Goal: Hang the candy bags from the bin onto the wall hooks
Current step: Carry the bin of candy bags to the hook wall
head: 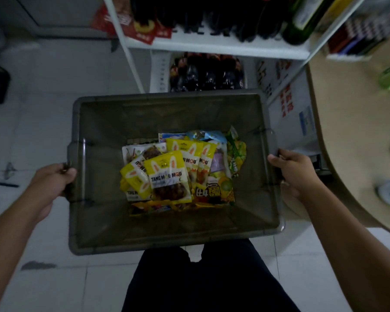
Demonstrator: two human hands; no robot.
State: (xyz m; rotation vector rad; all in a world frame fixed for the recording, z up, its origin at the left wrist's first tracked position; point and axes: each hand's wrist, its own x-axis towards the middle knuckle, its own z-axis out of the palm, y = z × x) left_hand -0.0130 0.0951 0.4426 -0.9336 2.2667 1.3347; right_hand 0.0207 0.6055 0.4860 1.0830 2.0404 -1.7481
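The left hand and right hand are gripping the bin by its side handles, fingers curled round them; the bags are lying heaped on its bottom. The far rim is sitting close to the shelf, the right edge near the counter, while floor is lying open at left. Yellow bags are showing "TANG MOU MOU"

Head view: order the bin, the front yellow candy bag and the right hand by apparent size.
1. bin
2. front yellow candy bag and right hand look alike; the bag lies deeper, so unranked.
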